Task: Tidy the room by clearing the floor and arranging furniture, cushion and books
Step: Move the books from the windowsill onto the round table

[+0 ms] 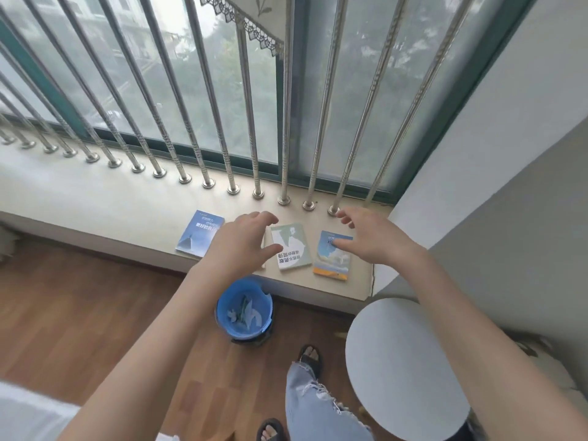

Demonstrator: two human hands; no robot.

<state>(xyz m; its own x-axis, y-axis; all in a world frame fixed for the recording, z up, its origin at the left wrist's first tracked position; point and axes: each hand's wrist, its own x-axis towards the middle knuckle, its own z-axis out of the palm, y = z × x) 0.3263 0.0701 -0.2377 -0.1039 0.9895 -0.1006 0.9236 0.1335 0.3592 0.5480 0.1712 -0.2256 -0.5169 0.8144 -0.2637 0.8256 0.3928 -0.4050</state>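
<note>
Three books are laid flat in a row on the windowsill (111,198): dark blue book (200,233) left, green-and-white book (291,246) middle, sky-blue book (332,259) right. The left grip (241,246) is spread wide between the first two, and the right grip (375,240) is spread wide over the sky-blue book. Nothing is held. A blue bin (219,313) is seen on the floor below.

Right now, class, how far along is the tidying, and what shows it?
Done: paper scraps lie in the blue bin, and three books lie side by side on the windowsill. In hand: left hand and right hand hover open over the books, gripping nothing. Left: probably gathering or straightening them.
</note>
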